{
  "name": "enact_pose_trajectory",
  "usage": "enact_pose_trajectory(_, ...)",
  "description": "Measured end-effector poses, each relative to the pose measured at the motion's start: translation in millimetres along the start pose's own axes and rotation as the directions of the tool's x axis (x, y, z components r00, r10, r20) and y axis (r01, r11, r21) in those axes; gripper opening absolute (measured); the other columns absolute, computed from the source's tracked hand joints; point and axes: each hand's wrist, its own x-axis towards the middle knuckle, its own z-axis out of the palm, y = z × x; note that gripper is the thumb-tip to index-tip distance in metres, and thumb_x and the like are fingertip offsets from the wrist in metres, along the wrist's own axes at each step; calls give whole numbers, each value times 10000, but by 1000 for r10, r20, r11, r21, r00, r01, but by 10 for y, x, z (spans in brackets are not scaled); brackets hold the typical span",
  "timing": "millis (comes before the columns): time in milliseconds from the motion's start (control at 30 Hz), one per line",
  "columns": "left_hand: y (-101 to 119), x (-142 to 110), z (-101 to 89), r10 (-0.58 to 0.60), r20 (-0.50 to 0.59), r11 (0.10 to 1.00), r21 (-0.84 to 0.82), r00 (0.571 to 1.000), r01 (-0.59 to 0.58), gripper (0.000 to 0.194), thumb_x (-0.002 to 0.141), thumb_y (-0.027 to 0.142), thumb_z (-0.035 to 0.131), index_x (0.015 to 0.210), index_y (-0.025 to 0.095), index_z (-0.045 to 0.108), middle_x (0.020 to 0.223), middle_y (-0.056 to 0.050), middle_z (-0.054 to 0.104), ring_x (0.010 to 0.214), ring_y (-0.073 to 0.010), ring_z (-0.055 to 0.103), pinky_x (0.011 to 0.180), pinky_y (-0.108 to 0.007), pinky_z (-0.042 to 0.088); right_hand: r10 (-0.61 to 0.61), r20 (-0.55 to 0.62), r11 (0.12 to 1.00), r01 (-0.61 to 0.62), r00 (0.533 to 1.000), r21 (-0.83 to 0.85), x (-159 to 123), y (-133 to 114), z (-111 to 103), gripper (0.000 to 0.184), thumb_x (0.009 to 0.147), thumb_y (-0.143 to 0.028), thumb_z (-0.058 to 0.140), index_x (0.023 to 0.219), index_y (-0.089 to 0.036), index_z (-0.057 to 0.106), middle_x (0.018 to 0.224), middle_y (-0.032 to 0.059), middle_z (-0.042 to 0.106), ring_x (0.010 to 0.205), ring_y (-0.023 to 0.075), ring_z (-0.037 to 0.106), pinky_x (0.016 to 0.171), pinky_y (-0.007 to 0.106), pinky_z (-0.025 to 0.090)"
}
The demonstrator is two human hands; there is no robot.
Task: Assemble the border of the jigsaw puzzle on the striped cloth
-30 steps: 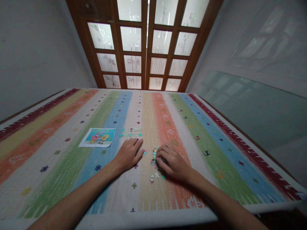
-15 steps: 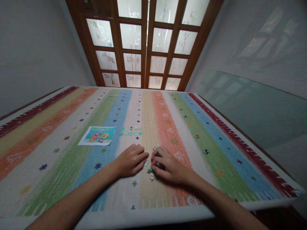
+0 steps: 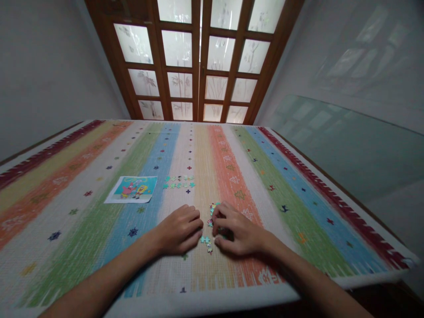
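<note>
My left hand [image 3: 180,230] rests on the striped cloth, fingers curled together, its fingertips beside a few light-green jigsaw puzzle pieces [image 3: 206,241]. Whatever its fingers may hold is hidden. Opposite it, my right hand [image 3: 239,230] bends its fingers and thumb over a small heap of puzzle pieces [image 3: 214,206], covering part of it. Some pieces show at its fingertips and under its palm. Farther ahead, several puzzle pieces [image 3: 179,185] lie in two short rows. Left of them lies a printed cartoon picture [image 3: 134,189] on white paper.
A multicoloured striped cloth [image 3: 285,176] covers the large table, with its white front edge [image 3: 198,304] close to me. Beyond stand wooden doors with frosted panes [image 3: 179,48]. A greenish glass panel [image 3: 338,145] leans along the right wall.
My left hand has come nearer to me, and the light-green piece by its fingertips has shifted the same way. My right hand has moved slightly toward me, its fingers shifting among the heaped pieces.
</note>
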Motion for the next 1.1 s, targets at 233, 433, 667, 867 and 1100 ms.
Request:
enact_pose_trajectory(233, 40, -11, -21, 10, 16, 1000, -23, 1000, -9, 207, 1012, 314, 495, 903, 180, 608, 843, -57, 595, 757, -206, 516, 695, -357, 411, -58, 72, 998, 58, 996, -4, -42, 16, -5, 178, 756, -175, 666, 933, -195, 673, 1072, 89, 590, 1005, 251, 537, 893, 420, 469)
enact_pose_trajectory(433, 31, 1, -15, 14, 4, 1000, 0, 1000, -14, 242, 1035, 298, 458, 899, 179, 619, 828, -59, 599, 753, -211, 518, 694, -365, 415, -15, 63, 998, 19, 998, -56, -31, -9, -56, 168, 775, -168, 648, 938, -203, 670, 1064, 93, 599, 988, 258, 534, 860, 422, 481)
enact_pose_trajectory(667, 20, 2, -22, 4, 10, 999, 53, 1000, -5, 239, 1040, 287, 462, 890, 177, 613, 827, -55, 595, 756, -208, 516, 703, -357, 409, -27, 65, 997, 32, 998, -75, -37, 22, -59, 114, 800, -172, 649, 907, -194, 682, 1073, 103, 611, 990, 259, 538, 869, 430, 484)
enact_pose_trajectory(867, 10, 0, 4, 6, 3, 998, 62, 1000, -7, 262, 1051, 280, 431, 895, 175, 614, 832, -60, 601, 760, -211, 515, 705, -367, 417, -55, 48, 998, 56, 997, -27, -28, 15, -40, 88, 862, -183, 629, 900, -185, 708, 1045, 98, 624, 994, 244, 551, 880, 411, 492)
enact_pose_trajectory(1100, 10, 4, -2, 1, 4, 998, 59, 1000, -2, 250, 1043, 257, 431, 884, 181, 608, 826, -58, 597, 756, -210, 516, 704, -364, 417, -12, 41, 997, 16, 999, -79, 0, 20, -7, 157, 986, -207, 579, 883, -180, 695, 1048, 100, 640, 1001, 238, 548, 908, 418, 483)
